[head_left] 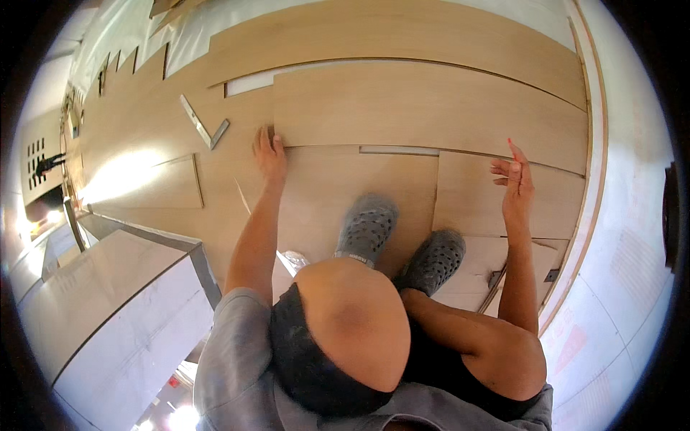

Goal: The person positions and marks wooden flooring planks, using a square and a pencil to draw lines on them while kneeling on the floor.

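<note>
A long wood-look floor plank (424, 104) lies across in front of me, its left end slightly over the neighbouring boards. My left hand (269, 156) is at that end's near corner, thumb on the plank and fingers curled past its end edge. Raised near the plank's right part, my right hand (516, 183) is closed around a thin stick with a red tip (510, 142); most of it is hidden by the fingers. An uneven slot (399, 151) shows along the plank's near edge, and another gap (248, 85) lies beyond its left end.
A metal square (205, 126) rests on the laid floor at left. A loose board (169, 185) lies nearer. A large tiled block (122, 302) stands at lower left. The wall (618, 237) runs along the right. Dark small tools (496, 280) lie by my right foot.
</note>
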Tool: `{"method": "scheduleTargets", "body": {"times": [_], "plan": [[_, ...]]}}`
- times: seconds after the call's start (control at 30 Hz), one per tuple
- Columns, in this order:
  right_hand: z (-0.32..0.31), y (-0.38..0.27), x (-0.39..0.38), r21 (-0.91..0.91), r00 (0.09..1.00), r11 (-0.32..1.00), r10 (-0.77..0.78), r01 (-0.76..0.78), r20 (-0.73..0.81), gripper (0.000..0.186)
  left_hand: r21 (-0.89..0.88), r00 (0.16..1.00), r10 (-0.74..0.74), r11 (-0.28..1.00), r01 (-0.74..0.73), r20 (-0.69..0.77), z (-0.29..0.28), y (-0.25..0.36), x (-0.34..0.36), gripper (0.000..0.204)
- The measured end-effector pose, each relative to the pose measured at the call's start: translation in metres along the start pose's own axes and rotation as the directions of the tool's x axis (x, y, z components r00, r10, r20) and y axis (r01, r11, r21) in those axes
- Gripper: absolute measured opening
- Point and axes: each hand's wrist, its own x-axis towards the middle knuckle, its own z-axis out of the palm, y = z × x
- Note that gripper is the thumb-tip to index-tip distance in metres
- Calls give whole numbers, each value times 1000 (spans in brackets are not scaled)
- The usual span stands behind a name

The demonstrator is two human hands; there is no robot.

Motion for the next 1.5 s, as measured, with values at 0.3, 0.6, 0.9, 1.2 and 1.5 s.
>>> {"method": "scheduleTargets", "body": {"times": [0.3,0.6,0.9,1.2,1.5], "plan": [[28,-24,11,87,967,985,127,-149,223,32,172,999,-5,985,-2,42,-7,29,-32,52],[144,-25,-4,-164,904,986,103,-37,416,20,137,1000,18,990,-18,2,-9,27,-29,53],[197,-14,3,-191,824,981,144,-44,548,24,121,1000,29,992,-28,-5,-14,24,-32,54],[216,-7,23,-90,733,981,-65,170,677,36,122,999,24,992,-19,-40,-13,30,-27,51],[212,-9,23,49,784,976,138,-210,605,29,126,999,27,992,-25,-18,-10,26,-27,54]]}}
